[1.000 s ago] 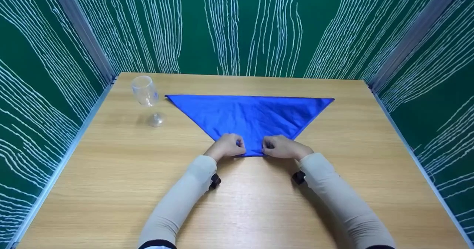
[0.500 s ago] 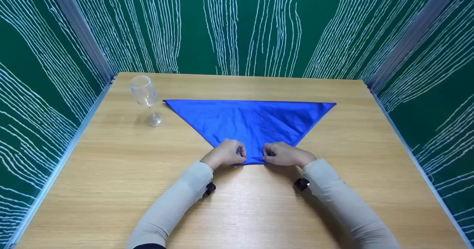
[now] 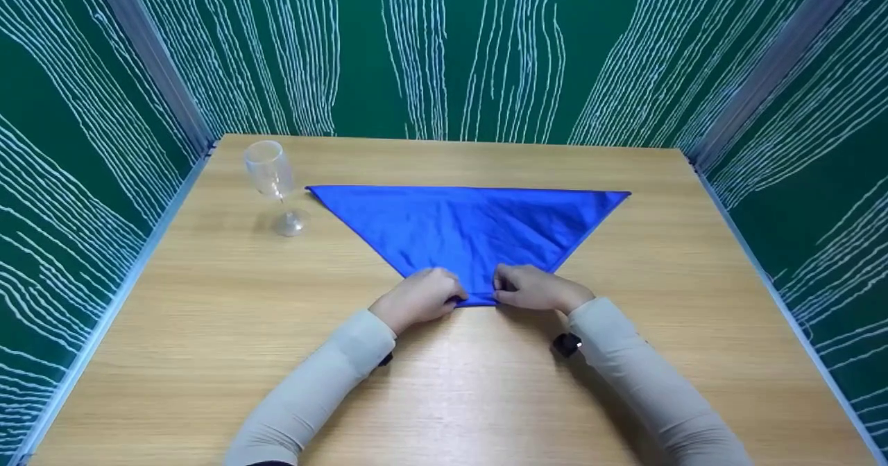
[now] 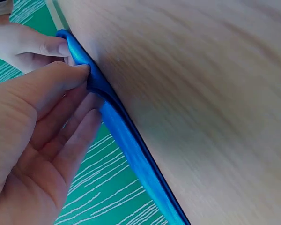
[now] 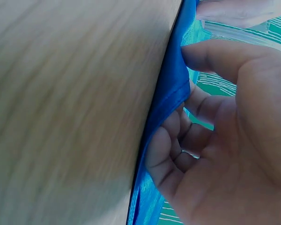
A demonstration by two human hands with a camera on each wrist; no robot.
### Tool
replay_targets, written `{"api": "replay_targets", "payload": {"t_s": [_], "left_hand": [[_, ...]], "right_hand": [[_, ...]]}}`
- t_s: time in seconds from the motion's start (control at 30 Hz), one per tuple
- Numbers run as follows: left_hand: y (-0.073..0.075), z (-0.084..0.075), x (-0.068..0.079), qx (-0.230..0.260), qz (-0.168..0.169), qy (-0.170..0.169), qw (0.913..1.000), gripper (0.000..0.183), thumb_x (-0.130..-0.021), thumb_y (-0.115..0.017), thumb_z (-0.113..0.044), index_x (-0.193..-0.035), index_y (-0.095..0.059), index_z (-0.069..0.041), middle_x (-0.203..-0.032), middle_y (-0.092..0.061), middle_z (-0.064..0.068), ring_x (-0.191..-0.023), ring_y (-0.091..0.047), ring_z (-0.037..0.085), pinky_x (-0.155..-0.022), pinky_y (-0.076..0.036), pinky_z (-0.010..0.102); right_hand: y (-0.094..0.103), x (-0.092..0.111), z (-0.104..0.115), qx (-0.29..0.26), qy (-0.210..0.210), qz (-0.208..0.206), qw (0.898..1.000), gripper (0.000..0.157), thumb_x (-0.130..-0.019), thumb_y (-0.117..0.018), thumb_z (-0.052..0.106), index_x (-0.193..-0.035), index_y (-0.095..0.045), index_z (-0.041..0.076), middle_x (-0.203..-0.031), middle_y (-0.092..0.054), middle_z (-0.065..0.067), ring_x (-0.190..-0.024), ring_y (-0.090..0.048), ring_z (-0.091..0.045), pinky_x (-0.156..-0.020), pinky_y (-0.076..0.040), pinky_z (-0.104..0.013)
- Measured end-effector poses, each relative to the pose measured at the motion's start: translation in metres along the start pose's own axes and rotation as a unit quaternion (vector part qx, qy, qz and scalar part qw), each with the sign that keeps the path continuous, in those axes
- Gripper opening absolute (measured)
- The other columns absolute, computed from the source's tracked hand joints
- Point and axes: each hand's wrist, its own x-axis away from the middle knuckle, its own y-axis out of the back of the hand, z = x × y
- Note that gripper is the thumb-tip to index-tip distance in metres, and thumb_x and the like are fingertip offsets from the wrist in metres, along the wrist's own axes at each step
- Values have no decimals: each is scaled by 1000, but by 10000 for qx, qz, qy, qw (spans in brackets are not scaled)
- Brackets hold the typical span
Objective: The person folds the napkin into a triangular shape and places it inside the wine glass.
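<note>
A blue satin-like cloth (image 3: pixel 451 223) lies on the table with its long edge at the far side and a short, folded edge nearest the person. The left hand (image 3: pixel 420 299) pinches that near edge at its left end; in the left wrist view its thumb (image 4: pixel 72 75) presses on the folded layers, with the fingers on the other side. At the right end of the same edge, the right hand (image 3: pixel 534 288) pinches the cloth between thumb and fingers. In the right wrist view a turned-up flap (image 5: pixel 173 89) of cloth sits in this grip.
A clear stemmed wine glass (image 3: pixel 272 175) stands upright left of the cloth's far left corner. The wooden table (image 3: pixel 208 327) is bordered by green walls (image 3: pixel 472 50) with pale wavy lines at the back and both sides.
The cloth and both hands have slid a little toward the person. Over the last half second the left hand has rolled over the cloth's edge, while the right hand has hardly moved.
</note>
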Motion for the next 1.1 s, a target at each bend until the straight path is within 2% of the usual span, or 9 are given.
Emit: {"api": "replay_targets", "payload": {"t_s": [0.1,0.2,0.37,0.53,0.67,0.9,1.1], "left_hand": [[-1,1,0,29,61,61,10000,14,-94,-68,-6,-102,-79,-7,-98,-74,4,-93,-69,20,-86,-54,33],[-1,2,0,59,145,134,9998,15,-94,-68,-7,-105,-79,-7,-101,-74,5,-96,-69,21,-89,-54,33],[-1,3,1,195,210,230,9993,19,-93,-69,-8,-110,-78,-7,-105,-74,6,-101,-68,21,-92,-53,32],[0,5,2,367,205,180,9990,23,-91,-71,-7,-112,-77,-7,-104,-73,6,-99,-68,20,-90,-54,31],[0,6,2,421,165,167,9988,23,-90,-72,-8,-113,-77,-7,-106,-73,6,-100,-68,19,-91,-53,31],[0,7,1,419,180,273,9986,22,-92,-73,-12,-112,-77,-7,-109,-74,5,-104,-68,19,-95,-51,31],[0,8,-2,440,209,417,9979,21,-90,-76,-17,-109,-77,-9,-106,-74,2,-102,-68,19,-93,-52,32]], "right_hand": [[-2,1,-1,-111,112,-122,9998,11,-96,-65,15,-98,-56,8,-82,-53,4,-78,-51,-15,-70,-42,-31],[-5,1,-1,-34,432,-351,9984,14,-95,-67,13,-102,-57,7,-89,-55,1,-83,-52,-16,-74,-45,-33],[-7,3,2,582,1110,-865,9883,17,-89,-75,14,-101,-66,8,-99,-59,-1,-93,-53,-19,-83,-48,-38],[-9,7,6,1334,1508,-1058,9738,15,-86,-80,18,-96,-71,11,-94,-64,1,-90,-54,-19,-79,-50,-36],[-11,9,8,1715,1587,-1123,9658,16,-86,-81,19,-95,-72,11,-92,-67,0,-87,-57,-19,-77,-53,-35],[-14,6,8,1941,1679,-1299,9577,18,-85,-82,21,-93,-70,10,-88,-66,-1,-81,-59,-20,-71,-53,-35],[-14,5,7,1931,1527,-1260,9610,21,-85,-82,25,-92,-68,11,-88,-64,1,-80,-57,-19,-70,-51,-36]]}}
